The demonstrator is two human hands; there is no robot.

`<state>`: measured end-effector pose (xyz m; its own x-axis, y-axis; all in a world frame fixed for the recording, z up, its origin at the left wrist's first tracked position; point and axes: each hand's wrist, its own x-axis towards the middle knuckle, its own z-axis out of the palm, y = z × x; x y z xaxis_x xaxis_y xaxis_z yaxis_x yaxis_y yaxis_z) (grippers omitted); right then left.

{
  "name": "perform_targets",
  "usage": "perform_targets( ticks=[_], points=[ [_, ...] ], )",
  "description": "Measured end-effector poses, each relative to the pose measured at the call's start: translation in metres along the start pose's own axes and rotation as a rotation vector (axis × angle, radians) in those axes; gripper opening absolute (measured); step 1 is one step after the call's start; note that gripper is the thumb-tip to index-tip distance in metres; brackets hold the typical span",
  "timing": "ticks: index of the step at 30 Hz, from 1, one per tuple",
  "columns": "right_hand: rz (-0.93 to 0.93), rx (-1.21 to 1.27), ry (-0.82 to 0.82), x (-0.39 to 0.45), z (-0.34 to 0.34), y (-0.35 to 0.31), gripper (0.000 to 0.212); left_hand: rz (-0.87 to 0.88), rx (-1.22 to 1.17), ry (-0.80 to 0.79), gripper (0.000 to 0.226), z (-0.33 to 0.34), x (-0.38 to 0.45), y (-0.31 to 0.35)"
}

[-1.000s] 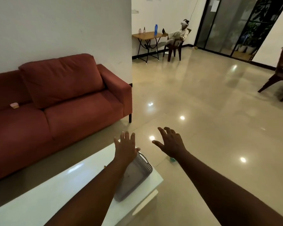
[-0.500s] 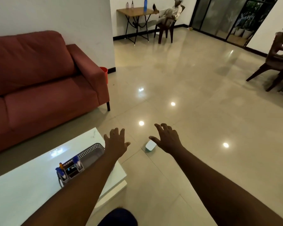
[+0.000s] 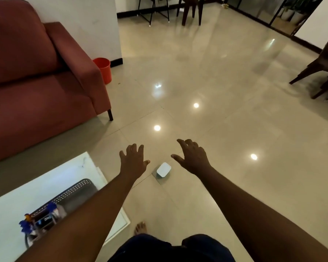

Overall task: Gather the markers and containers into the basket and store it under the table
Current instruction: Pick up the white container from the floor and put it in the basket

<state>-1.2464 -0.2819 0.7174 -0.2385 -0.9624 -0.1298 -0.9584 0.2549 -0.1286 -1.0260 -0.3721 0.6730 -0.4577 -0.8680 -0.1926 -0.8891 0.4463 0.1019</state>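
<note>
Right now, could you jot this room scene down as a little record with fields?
left hand: open, held above the floor
right hand: open, fingers spread
container: white-lidded, on the floor tiles between the hands
basket: grey, on the white table, blue-capped markers inside
nearby: red sofa, orange bucket

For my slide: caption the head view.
Both open hands, left hand and right hand, reach toward a small white-lidded container on the glossy tiled floor.
</note>
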Motion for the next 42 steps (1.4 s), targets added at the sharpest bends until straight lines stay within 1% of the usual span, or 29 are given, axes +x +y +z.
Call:
perform_targets(
  ticks=[4, 7, 12, 17, 22, 26, 28, 32, 35, 37, 40, 42],
  points=[
    [-0.014, 0.008, -0.075, 0.038, 0.01, 0.023, 0.073, -0.037, -0.031, -0.013, 0.073, 0.004, 0.036, 0.013],
    [-0.062, 0.009, -0.151, 0.073, 0.026, 0.045, 0.074, -0.12, -0.079, -0.042, 0.074, 0.013, 0.064, 0.022],
    [-0.221, -0.02, -0.272, 0.14, 0.058, 0.082, 0.074, -0.328, -0.158, -0.101, 0.074, 0.049, 0.099, 0.046],
    [-0.372, -0.018, -0.363, 0.198, 0.11, 0.124, 0.073, -0.544, -0.22, -0.151, 0.074, 0.101, 0.127, 0.073],
    [-0.468, -0.087, -0.492, 0.234, 0.208, 0.16, 0.07, -0.678, -0.246, -0.245, 0.074, 0.192, 0.147, 0.093],
    [-0.525, -0.151, -0.557, 0.26, 0.309, 0.173, 0.072, -0.782, -0.295, -0.284, 0.071, 0.286, 0.159, 0.11],
    [-0.557, -0.177, -0.574, 0.272, 0.362, 0.176, 0.073, -0.781, -0.322, -0.312, 0.071, 0.333, 0.162, 0.115],
    [-0.621, -0.227, -0.562, 0.294, 0.472, 0.185, 0.08, -0.715, -0.317, -0.339, 0.071, 0.426, 0.175, 0.118],
    [-0.697, -0.316, -0.576, 0.301, 0.555, 0.188, 0.086, -0.754, -0.381, -0.332, 0.07, 0.492, 0.184, 0.122],
    [-0.737, -0.37, -0.558, 0.306, 0.598, 0.189, 0.093, -0.759, -0.405, -0.344, 0.069, 0.527, 0.187, 0.124],
    [-0.762, -0.412, -0.557, 0.318, 0.658, 0.19, 0.107, -0.715, -0.366, -0.395, 0.07, 0.584, 0.182, 0.127],
    [-0.769, -0.417, -0.542, 0.33, 0.681, 0.191, 0.116, -0.692, -0.338, -0.41, 0.071, 0.608, 0.179, 0.125]
  ],
)
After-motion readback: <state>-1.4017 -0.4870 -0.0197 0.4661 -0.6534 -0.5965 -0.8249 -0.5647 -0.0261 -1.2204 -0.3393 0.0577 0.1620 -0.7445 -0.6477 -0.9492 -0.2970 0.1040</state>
